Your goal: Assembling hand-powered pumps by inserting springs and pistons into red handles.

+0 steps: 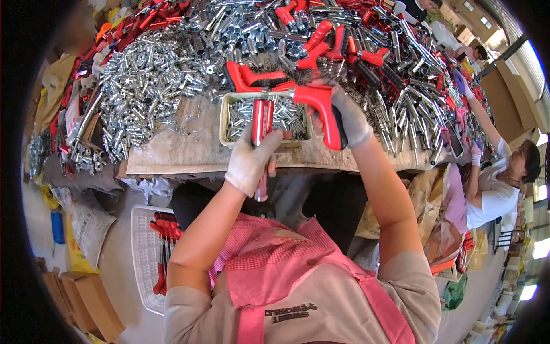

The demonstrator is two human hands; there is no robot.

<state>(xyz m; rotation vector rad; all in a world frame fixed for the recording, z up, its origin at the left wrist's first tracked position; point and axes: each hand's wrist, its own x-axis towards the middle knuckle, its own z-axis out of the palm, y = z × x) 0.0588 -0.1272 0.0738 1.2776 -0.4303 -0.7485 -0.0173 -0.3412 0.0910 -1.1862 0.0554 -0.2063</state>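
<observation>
My left hand [252, 163], in a white glove, is closed round a shiny red and silver metal tube [262, 119] that stands nearly upright. My right hand [350, 117], also gloved, grips a red pistol-shaped tool [326, 112] with a black back to its handle. Its front end points left toward the top of the tube; whether they touch I cannot tell. Behind the tube sits a pale plastic bin [224, 120] with many small metal pins [286, 112]. A second red and black pistol-shaped piece [252, 79] lies at the bin's far edge.
Small silver fittings [137, 86] are heaped at the left. Metal tubes and red handles [395, 74] pile up at the back and right. Below the table's left side stands a white basket [137, 246] with red-handled tools [166, 235]. A co-worker [498, 183] reaches in from the right.
</observation>
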